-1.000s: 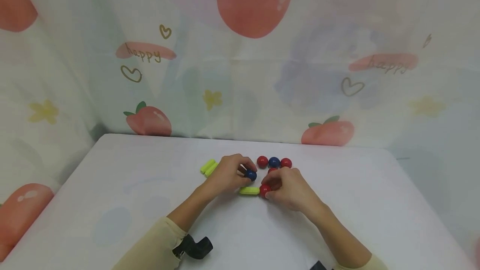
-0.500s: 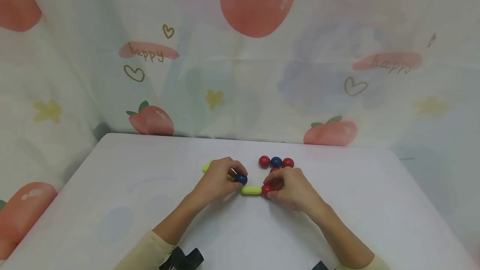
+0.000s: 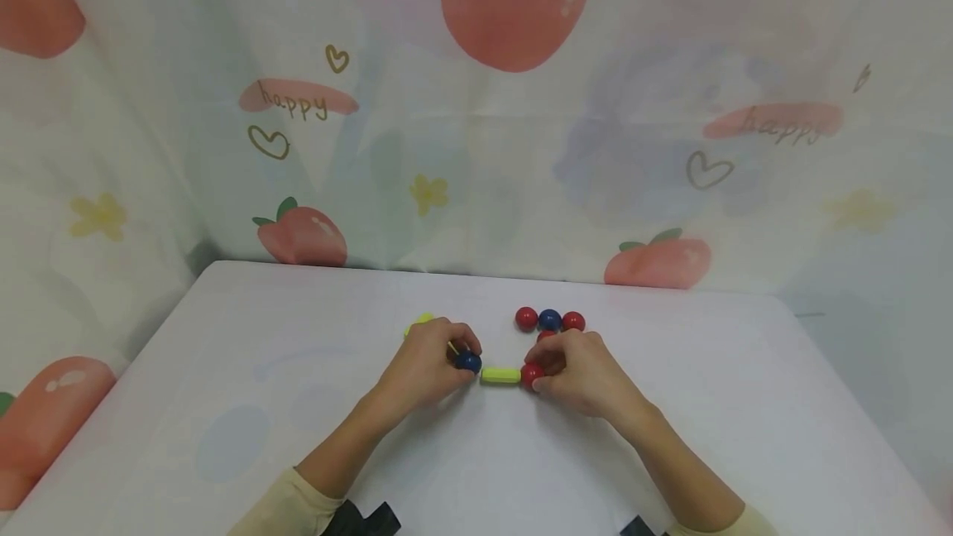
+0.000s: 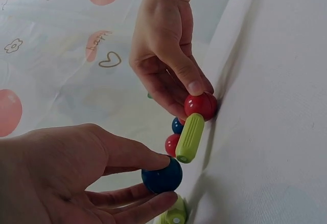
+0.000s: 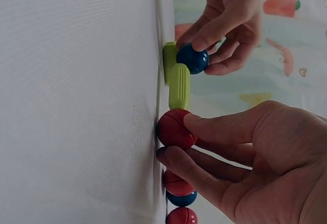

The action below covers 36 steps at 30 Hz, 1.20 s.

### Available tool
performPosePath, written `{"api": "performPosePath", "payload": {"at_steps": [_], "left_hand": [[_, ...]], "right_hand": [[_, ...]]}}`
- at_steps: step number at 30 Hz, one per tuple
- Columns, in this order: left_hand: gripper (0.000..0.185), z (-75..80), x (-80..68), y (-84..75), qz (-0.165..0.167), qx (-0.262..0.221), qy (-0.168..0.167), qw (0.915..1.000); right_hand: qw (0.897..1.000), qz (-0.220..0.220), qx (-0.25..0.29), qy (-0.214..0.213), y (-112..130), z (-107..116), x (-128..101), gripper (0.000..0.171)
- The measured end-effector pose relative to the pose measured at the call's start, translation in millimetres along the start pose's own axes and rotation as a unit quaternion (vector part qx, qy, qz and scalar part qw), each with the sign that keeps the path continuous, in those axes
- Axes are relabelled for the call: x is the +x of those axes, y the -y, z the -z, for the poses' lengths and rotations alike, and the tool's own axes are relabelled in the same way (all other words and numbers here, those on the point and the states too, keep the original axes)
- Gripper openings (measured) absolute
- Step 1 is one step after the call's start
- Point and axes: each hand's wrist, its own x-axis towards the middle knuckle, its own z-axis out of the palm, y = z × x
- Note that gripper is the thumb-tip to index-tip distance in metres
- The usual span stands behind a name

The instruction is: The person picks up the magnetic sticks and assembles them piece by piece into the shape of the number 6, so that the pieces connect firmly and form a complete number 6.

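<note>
White tabletop (image 3: 223, 354), peach-print curtain (image 3: 476, 106) behind.

Head view: left hand (image 3: 428, 366) pinches blue ball (image 3: 468, 361) just left of green rod (image 3: 500, 375), a small gap between them. Right hand (image 3: 577, 370) pinches red ball (image 3: 531, 374) at the rod's right end. Three balls (image 3: 549, 320), red-blue-red, sit in a row just beyond. Second rod (image 3: 419, 323) peeks out behind left hand.

Left wrist view: thumb and fingers grip blue ball (image 4: 162, 176); rod (image 4: 190, 137) touches red ball (image 4: 200, 105), held by right fingertips.

Right wrist view: thumb and finger clamp red ball (image 5: 173, 128) against rod (image 5: 179, 86); blue ball (image 5: 192, 59) near far end
</note>
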Motion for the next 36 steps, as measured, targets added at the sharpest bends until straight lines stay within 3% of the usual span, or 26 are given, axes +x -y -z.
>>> {"api": "performPosePath", "payload": {"at_steps": [9,24,36], "left_hand": [[0.018,-1.7,-4.5,-1.2,0.028,-0.001,0.016,0.9995],[0.019,-7.4,-3.3,-0.7,0.015,-0.002,0.015,0.9998],[0.020,-9.4,-4.6,-2.3,0.024,0.005,0.018,0.9995]], "right_hand": [[1.000,0.006,0.000,-0.003,1.3,-1.0,1.1,0.028],[1.000,0.004,-0.004,0.000,-0.8,1.7,-0.3,0.028],[1.000,0.000,-0.012,0.004,1.2,2.0,-1.3,0.029]]}}
